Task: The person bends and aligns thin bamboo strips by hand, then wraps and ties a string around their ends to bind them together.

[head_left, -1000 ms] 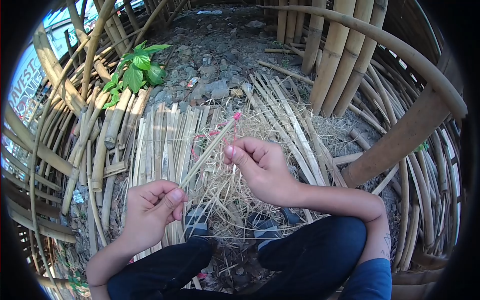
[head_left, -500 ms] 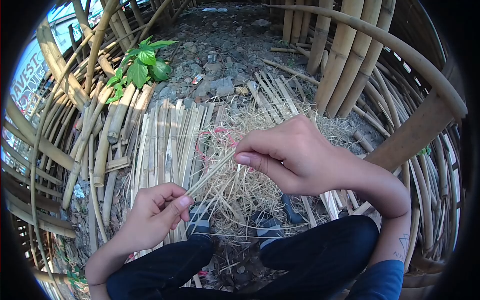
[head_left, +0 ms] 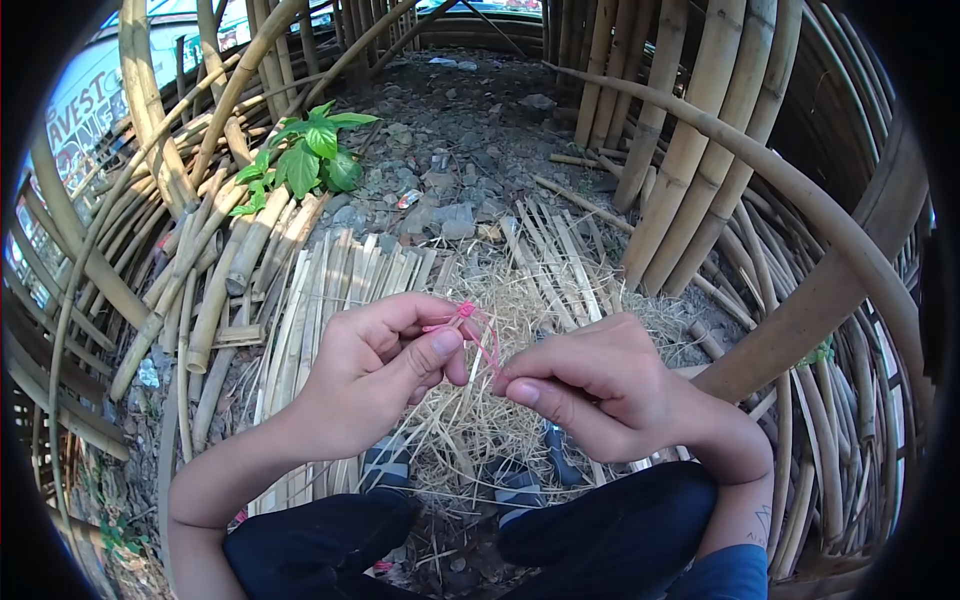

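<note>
My left hand (head_left: pixel 385 365) is closed, thumb against forefinger, on a pink string (head_left: pixel 491 345) bunched into a small knot at the fingertips. A short pale end, maybe of a thin bamboo strip, shows beside that knot; the rest is hidden by the fingers. From there a loop of the string runs to my right hand (head_left: pixel 605 390), which pinches it between thumb and forefinger. Both hands are raised over a heap of pale bamboo shavings (head_left: pixel 450 430) between my feet.
Flat split bamboo strips (head_left: pixel 300 330) lie on the left, with more strips (head_left: pixel 560 260) ahead. Bamboo poles (head_left: pixel 710 150) stand upright at right, near a curved pole (head_left: pixel 800 190). A green plant (head_left: pixel 312 155) grows at left. A dark object (head_left: pixel 562 460) lies by my right foot.
Earlier both hands held thin strips stretched between them; now the pink string is between them. My left hand has risen and moved right; my right hand has dropped lower. The view has tilted up slightly.
</note>
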{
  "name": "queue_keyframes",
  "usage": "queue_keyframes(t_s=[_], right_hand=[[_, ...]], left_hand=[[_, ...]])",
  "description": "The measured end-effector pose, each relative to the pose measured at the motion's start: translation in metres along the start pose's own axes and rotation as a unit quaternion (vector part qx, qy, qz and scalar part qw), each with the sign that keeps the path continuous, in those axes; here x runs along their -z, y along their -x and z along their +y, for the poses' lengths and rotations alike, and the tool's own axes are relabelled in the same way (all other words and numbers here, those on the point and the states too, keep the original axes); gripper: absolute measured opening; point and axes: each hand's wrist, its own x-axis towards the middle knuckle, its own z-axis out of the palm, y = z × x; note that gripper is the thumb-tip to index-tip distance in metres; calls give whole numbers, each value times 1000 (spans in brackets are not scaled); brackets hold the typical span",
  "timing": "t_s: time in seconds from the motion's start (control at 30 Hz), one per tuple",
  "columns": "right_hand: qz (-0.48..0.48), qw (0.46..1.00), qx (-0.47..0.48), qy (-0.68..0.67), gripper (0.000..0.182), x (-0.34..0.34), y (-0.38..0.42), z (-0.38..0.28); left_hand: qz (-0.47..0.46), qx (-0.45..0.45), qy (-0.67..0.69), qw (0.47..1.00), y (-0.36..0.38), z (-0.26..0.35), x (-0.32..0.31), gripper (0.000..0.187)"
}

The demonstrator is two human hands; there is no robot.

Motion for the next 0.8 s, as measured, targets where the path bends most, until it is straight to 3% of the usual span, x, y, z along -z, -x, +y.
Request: queue_keyframes(t_s=[0.13,0.57,0.73,0.8], right_hand=[[12,999,37,31,5,-6,11,-9],[-23,987,100,121,10,-12,18,-6],[-55,962,120,240,15,-2,16,-21],[-55,954,127,265,17,0,20,-23]], left_hand=[[-20,8,54,998,9,-1,0,22],[54,62,68,994,18,11,-6,16],[71,54,-10,996,16,4,-10,20],[38,5,-122,992,19,-11,-7,23]])
